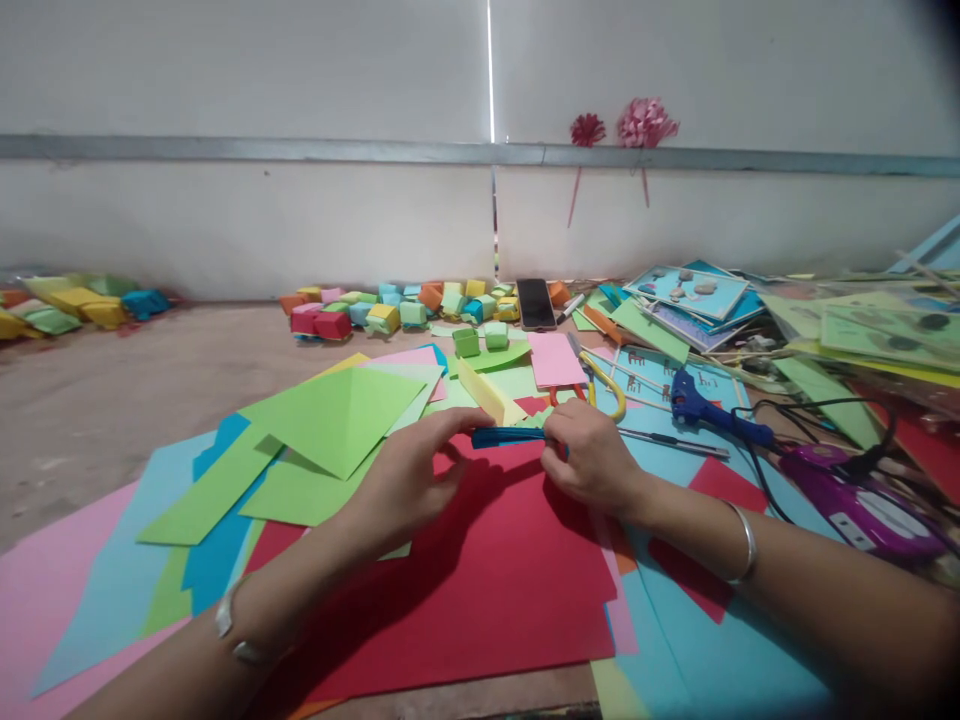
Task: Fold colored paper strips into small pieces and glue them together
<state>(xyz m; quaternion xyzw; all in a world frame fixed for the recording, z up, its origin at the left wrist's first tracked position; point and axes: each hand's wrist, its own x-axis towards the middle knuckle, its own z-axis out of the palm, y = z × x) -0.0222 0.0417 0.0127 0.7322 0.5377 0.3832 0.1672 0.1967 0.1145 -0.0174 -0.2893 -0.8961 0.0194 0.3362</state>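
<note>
A narrow folded blue paper (508, 437) is raised above a red paper sheet (450, 600), seen nearly edge-on. My right hand (592, 450) pinches its right end, the fingers curled closed. At the other end is my left hand (412, 465), its thumb and index finger apart; the index fingertip is close to the blue paper, and I cannot tell whether it touches. Just beyond them stands a folded pale yellow paper (487, 393). A pen (675, 443) lies to the right of my right hand, and yellow-handled scissors (606, 388) lie behind it.
Green paper sheets (337, 410) overlap others on the left. Small folded paper blocks (412, 310) line the back beside a phone (535, 304). At right lie a blue glue gun (716, 408), its dark cable, a purple device (862, 505) and stacked cards (690, 290).
</note>
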